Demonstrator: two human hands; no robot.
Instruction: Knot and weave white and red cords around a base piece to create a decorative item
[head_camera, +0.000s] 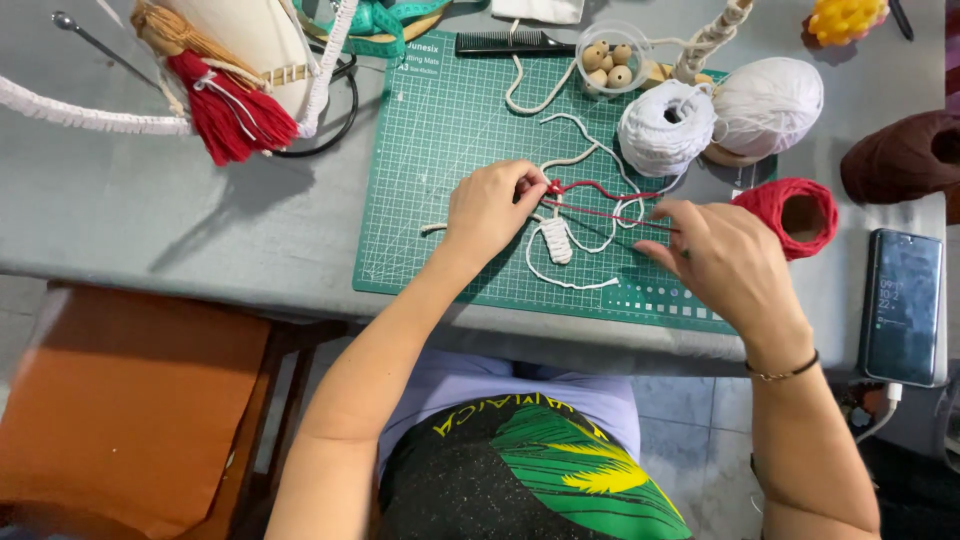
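Observation:
My left hand pinches the end of a red yarn strand where it is wrapped around a white macrame cord on the green cutting mat. My right hand pulls the same red strand taut to the right. The strand runs on toward a red yarn spool at the mat's right edge. Loops of white cord lie loose between the two hands.
Two white yarn balls and a clear cup of wooden beads sit at the mat's back. A black comb, a red tassel, a brown yarn ball and a phone surround it. An orange chair stands left.

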